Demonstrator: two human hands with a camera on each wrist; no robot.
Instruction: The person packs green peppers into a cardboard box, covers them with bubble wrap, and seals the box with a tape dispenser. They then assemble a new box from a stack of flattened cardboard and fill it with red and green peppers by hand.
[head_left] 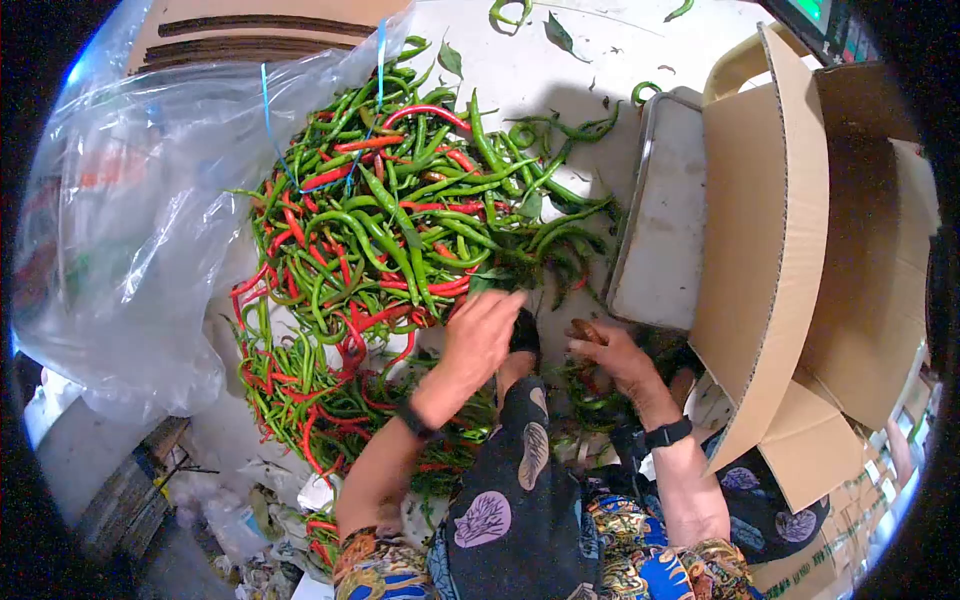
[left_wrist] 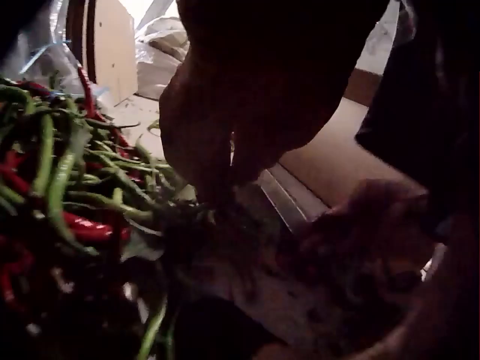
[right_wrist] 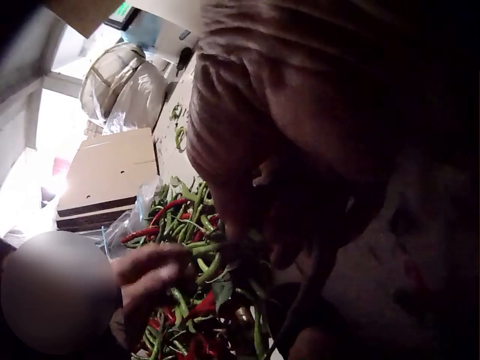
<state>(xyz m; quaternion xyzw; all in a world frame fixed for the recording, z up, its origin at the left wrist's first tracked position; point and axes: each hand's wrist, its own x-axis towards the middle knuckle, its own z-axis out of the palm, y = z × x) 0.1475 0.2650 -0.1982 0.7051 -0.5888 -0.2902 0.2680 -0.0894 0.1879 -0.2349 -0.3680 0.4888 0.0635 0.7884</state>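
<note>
Green and red chili peppers (head_left: 400, 215) lie in a large heap left of centre in the head view. My left hand (head_left: 478, 335) is over the heap's lower right edge, fingers bent downward; in the left wrist view its fingertips meet above dark stems and leaves, and shadow hides whether they hold anything. To its right, my right hand (head_left: 615, 355) has its thumb and fingers curled round a dark, slim pepper (right_wrist: 306, 296), which hangs below the fingers in the right wrist view. The two hands are apart.
A clear plastic bag (head_left: 130, 230) spreads at the left. A metal tray (head_left: 660, 220) lies right of the heap, beside a tall open cardboard box (head_left: 760, 250). Flat cardboard (right_wrist: 109, 169) is stacked behind. A patterned trouser leg (head_left: 525, 480) is between the forearms.
</note>
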